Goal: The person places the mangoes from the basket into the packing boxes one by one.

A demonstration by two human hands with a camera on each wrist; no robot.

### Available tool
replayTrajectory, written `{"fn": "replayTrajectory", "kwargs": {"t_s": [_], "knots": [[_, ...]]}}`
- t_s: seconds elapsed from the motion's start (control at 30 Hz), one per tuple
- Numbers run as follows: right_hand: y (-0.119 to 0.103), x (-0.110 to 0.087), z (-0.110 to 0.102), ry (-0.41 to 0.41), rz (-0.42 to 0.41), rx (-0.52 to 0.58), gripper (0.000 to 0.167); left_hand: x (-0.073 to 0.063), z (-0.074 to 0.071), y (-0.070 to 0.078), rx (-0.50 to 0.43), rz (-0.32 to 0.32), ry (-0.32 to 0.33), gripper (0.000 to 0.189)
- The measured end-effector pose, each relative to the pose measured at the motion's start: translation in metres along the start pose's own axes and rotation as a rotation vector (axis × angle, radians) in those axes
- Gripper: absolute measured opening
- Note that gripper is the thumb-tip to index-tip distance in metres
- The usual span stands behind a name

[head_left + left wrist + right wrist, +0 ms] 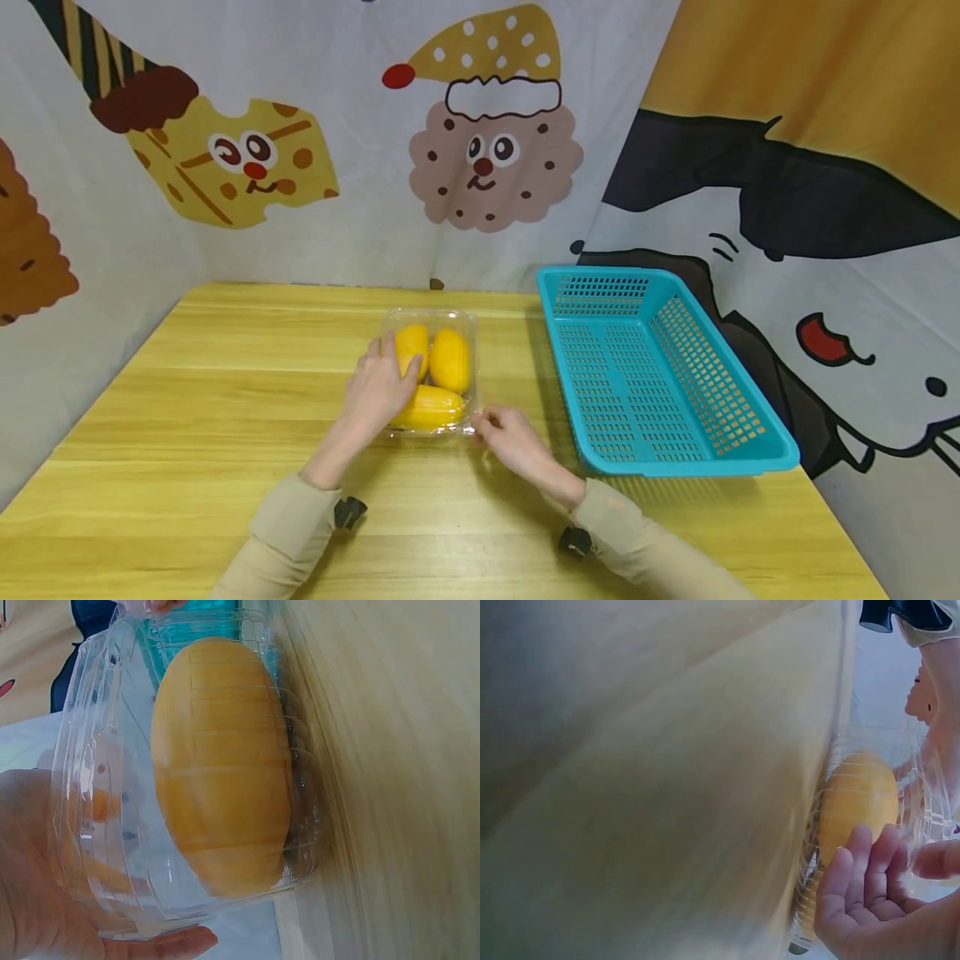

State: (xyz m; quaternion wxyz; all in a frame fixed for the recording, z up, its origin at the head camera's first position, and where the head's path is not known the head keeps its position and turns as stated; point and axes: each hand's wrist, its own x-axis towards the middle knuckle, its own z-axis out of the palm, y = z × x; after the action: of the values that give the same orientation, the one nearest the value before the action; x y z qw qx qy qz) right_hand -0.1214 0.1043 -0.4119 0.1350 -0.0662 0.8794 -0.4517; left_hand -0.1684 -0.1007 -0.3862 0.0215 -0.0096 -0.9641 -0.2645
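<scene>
A clear plastic box (475, 333) lies on the table with three yellow mangoes inside. Two mangoes stand side by side at the far end, and the third mango (431, 408) lies crosswise at the near end. My left hand (378, 387) rests over the box's left side, thumb across the top, one finger reaching straight down past the side in the left wrist view. With thumb and fingertips, my right hand (517, 442) pinches the box's near right corner. From the right wrist, a mango (859, 795) shows through the ribbed wall behind those fingers.
A turquoise slotted basket (558, 375) stands on the table (247, 375) to the right of the box. Behind the table hangs a cloth (360, 250) printed with cartoon food. Both sleeves carry a small black device (576, 542) near the wrist.
</scene>
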Motion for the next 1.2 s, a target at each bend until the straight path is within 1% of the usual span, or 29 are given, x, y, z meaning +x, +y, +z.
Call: {"fn": "replayTrajectory", "kwargs": {"t_s": [0.47, 0.67, 0.83, 1.2], "knots": [[0.0020, 0.0008, 0.0022, -0.015, -0.034, 0.012, 0.030, 0.0016, 0.0005, -0.0004, 0.010, -0.007, -0.003, 0.073], [0.0022, 0.0008, 0.0024, -0.010, -0.024, 0.045, 0.031, 0.0014, 0.0008, -0.0007, 0.018, -0.008, 0.007, 0.073], [0.0028, 0.0018, 0.0021, -0.006, -0.008, 0.063, 0.032, 0.0018, 0.0004, -0.0007, 0.011, -0.010, 0.003, 0.073], [0.0036, -0.0004, 0.0031, -0.015, -0.013, 0.106, 0.033, 0.0012, 0.0003, -0.0001, 0.008, -0.012, -0.002, 0.074]]}}
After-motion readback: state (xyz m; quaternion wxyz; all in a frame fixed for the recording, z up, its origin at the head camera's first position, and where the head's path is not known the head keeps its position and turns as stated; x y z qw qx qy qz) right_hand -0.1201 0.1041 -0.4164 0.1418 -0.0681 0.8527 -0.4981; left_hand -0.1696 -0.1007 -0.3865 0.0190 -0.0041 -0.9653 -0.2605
